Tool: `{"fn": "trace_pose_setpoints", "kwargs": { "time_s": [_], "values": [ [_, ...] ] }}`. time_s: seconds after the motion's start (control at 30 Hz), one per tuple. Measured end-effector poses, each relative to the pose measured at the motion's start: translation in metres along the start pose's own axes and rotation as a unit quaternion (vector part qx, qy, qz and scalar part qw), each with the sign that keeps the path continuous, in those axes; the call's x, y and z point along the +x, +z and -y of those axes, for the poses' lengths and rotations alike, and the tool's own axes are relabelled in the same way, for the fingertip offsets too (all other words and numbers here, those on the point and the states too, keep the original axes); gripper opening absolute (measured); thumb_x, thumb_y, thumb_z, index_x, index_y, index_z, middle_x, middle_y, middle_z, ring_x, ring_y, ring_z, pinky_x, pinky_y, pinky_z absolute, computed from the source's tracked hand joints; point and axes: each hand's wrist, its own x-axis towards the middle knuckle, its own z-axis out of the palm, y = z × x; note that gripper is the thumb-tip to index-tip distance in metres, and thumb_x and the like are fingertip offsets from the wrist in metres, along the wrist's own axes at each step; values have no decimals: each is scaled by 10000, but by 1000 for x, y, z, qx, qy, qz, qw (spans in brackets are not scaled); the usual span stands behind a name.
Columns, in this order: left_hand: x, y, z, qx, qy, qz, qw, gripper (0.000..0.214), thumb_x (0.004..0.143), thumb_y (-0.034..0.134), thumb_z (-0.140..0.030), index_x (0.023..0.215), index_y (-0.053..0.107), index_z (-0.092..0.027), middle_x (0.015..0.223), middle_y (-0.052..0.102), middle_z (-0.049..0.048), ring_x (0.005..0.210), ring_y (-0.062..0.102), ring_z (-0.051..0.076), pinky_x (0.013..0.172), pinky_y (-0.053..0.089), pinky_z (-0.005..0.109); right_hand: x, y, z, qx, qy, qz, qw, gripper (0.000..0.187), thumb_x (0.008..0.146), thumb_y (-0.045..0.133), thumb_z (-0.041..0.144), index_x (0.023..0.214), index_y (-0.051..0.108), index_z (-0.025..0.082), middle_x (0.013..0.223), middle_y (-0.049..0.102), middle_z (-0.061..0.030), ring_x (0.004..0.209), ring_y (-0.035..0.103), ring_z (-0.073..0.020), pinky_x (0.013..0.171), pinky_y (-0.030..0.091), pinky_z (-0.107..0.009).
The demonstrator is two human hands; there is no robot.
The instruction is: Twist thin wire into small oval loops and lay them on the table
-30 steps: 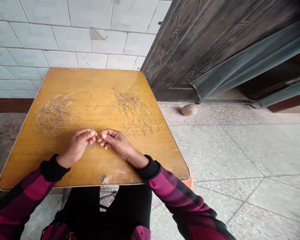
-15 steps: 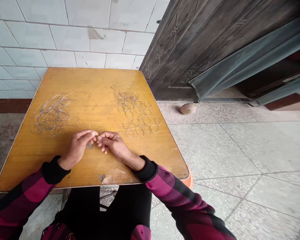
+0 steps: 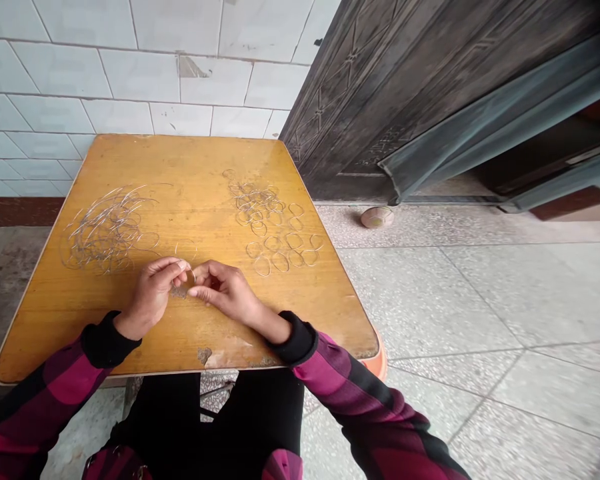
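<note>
My left hand (image 3: 154, 288) is closed in a pinch on a thin metal wire (image 3: 193, 275) above the near part of the wooden table (image 3: 190, 173). The wire curves out from its fingertips toward my right hand (image 3: 230, 290). There the thumb is parted from the curled fingers, close beside the wire; whether they touch it is hard to tell. A faint loop of wire shows just beyond my left fingertips. Left of the hands lies a tangle of loose curved wires (image 3: 105, 230). On the right are several small wire rings (image 3: 255, 199), some heaped, some spread singly.
A white tiled wall (image 3: 195, 27) stands behind the table. To the right are a dark carved wooden door (image 3: 375, 87), a grey-green curtain (image 3: 480, 127) and a roundish stone-like object (image 3: 377, 217) on the floor. The tabletop has worn patches near its front edge.
My right thumb has come away from its fingers and dropped lower, parting from the pinch at the wire. The left hand stays pinched, and more of the curved wire shows between the hands.
</note>
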Motion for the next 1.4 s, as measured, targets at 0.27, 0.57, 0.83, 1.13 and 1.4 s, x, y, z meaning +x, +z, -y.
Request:
{"fn": "trace_pose_setpoints", "kwargs": {
  "time_s": [0.27, 0.57, 0.83, 1.13, 1.4],
  "values": [
    [-3, 7, 0, -64, -42, -7, 997, 230, 690, 665, -255, 518, 544, -163, 540, 496, -18, 553, 428, 102, 549, 346, 248, -2, 3, -8, -190, -143, -6, 971, 295, 868, 645, 407, 1057, 534, 209, 883, 632, -33, 697, 616, -134, 641, 532, -282],
    [-6, 9, 3, -81, -33, 5, 996, 257, 726, 644, -234, 523, 500, -168, 547, 462, -28, 553, 413, 97, 532, 336, 236, -2, 8, -3, -127, -193, -11, 973, 200, 875, 608, 231, 1048, 513, 201, 969, 653, -55, 805, 643, -140, 700, 565, -288],
    [-5, 8, 6, -69, -24, 1, 997, 275, 718, 645, -236, 505, 485, -169, 528, 441, -32, 538, 398, 92, 527, 328, 234, -2, 8, -2, -125, -177, -8, 976, 145, 879, 597, 240, 996, 518, 204, 917, 650, -43, 748, 625, -129, 644, 552, -270],
    [-7, 10, 7, -56, -24, -11, 998, 267, 707, 660, -262, 510, 508, -167, 528, 455, -31, 535, 396, 89, 530, 329, 235, 0, 7, -2, -125, -135, -9, 983, 158, 867, 631, 286, 948, 524, 202, 875, 659, -34, 750, 634, -133, 662, 551, -281],
    [-3, 5, 5, -98, -33, 0, 995, 156, 723, 692, -267, 625, 638, -159, 612, 564, -12, 599, 489, 105, 596, 400, 240, -2, 3, 5, -62, -106, -9, 992, 196, 850, 666, 301, 1000, 604, 190, 934, 681, -53, 769, 642, -129, 665, 555, -267]
  ]
}}
